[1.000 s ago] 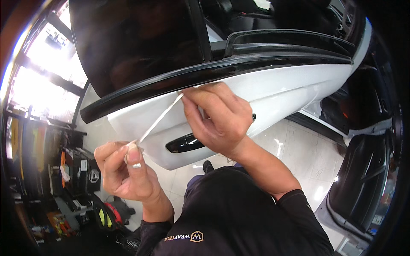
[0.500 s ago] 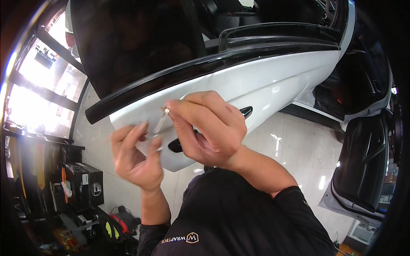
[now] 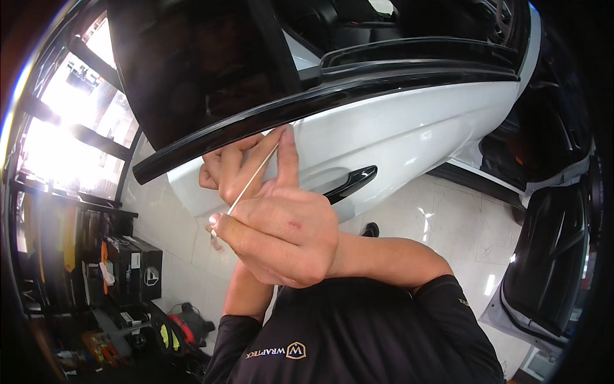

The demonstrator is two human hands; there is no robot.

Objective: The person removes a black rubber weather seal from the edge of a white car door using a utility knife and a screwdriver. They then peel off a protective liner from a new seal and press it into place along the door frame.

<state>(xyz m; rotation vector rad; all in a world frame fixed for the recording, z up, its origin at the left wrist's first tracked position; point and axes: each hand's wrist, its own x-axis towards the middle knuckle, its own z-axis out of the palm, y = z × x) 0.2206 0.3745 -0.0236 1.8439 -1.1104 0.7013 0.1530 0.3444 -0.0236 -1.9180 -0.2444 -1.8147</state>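
The hands have swapped places on the thin white strip (image 3: 249,184). 0.5 s ago the left hand (image 3: 242,176) stood open and off it, low on the left, while the right hand (image 3: 284,233) pinched it; now the left hand is up at the lower edge of the black beltline trim (image 3: 224,139), its thumb and index fingertip closed together with the strip between them, the other fingers loosely bent. The right hand lies in front and nearer the body, curled, pinching the strip near its free end, a short tail hanging below the fingertips. The right forearm (image 3: 384,256) crosses over the left.

The strip runs straight from the trim edge down to the right hand, over the white car door (image 3: 396,121), left of the black door handle (image 3: 352,183). It looks taut, so the 2 pinches seem to give fresh control of it, from both ends of the exposed length.
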